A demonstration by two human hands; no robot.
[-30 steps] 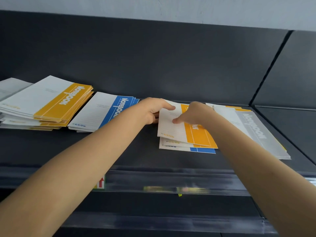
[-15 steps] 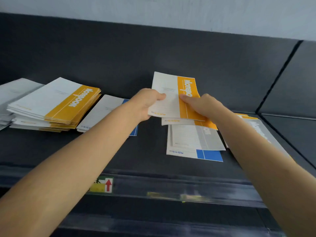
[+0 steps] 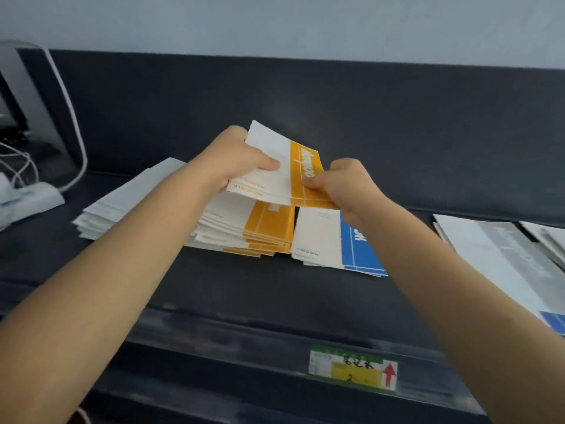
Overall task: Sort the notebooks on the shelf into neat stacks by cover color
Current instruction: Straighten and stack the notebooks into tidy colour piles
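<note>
Both hands hold a thin bundle of orange-banded notebooks (image 3: pixel 286 169) in the air, just above the orange stack (image 3: pixel 263 228) on the dark shelf (image 3: pixel 244 289). My left hand (image 3: pixel 241 157) grips the bundle's white left side, thumb on top. My right hand (image 3: pixel 342 182) pinches its orange right edge. To the right of the orange stack lies a small blue-banded stack (image 3: pixel 336 240). A grey-white stack (image 3: pixel 128 200) sits left of the orange one, partly hidden by my left forearm. Grey-banded notebooks (image 3: pixel 495 252) lie spread at the far right.
A dark back panel (image 3: pixel 367 117) closes the shelf behind the stacks. White cables and a power adapter (image 3: pixel 27 191) lie at the far left beside a metal frame. The shelf's front rail carries a yellow price label (image 3: pixel 354 370) with a red arrow. A blue cover corner (image 3: pixel 555 321) shows at the right edge.
Both hands lifted the orange notebooks off the mixed pile and carried them left, over the orange stack. The view has swung left with them, so the mixed pile now lies at the right edge.
</note>
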